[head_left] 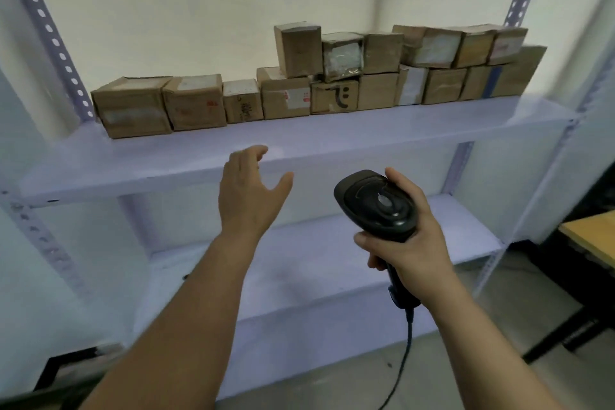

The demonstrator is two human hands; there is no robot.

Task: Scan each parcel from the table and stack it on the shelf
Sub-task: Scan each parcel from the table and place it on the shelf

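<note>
Several brown cardboard parcels (286, 95) stand in a row along the back of the pale shelf board (332, 139), with a second layer stacked on the right half. The topmost left box (299, 48) sits tilted on that upper layer. My left hand (249, 189) hovers in front of the shelf edge, fingers spread and relaxed, holding nothing. My right hand (409, 233) grips the handle of a black barcode scanner (376, 203), whose head points toward the shelf and whose cable hangs down.
A lower shelf board (316, 263) lies beneath my arms. Perforated metal uprights (50, 33) frame the rack on both sides. A wooden table corner (592, 236) with black legs stands at the right.
</note>
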